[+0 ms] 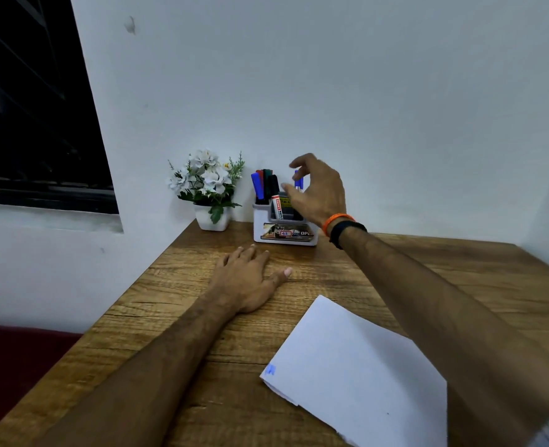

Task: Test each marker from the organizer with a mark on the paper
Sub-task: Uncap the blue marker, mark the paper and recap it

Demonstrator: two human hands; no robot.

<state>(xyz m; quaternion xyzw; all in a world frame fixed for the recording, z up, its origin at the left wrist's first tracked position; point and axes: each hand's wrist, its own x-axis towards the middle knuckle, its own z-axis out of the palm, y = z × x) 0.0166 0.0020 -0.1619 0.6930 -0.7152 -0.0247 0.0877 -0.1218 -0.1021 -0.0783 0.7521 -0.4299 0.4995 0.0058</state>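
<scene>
right hand (318,191): we see its grip released beside blue marker (298,181), contact unclear | left hand (250,279): flat on wooden counter (183,285) | white plastic organizer (283,232) partly hidden

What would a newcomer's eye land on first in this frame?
Probably the right hand, raised at the far edge of the table with fingers spread around a blue marker standing in the white organizer. Next, the left hand resting flat on the wooden table, and the paper near the front with a small blue mark at its corner.
</scene>
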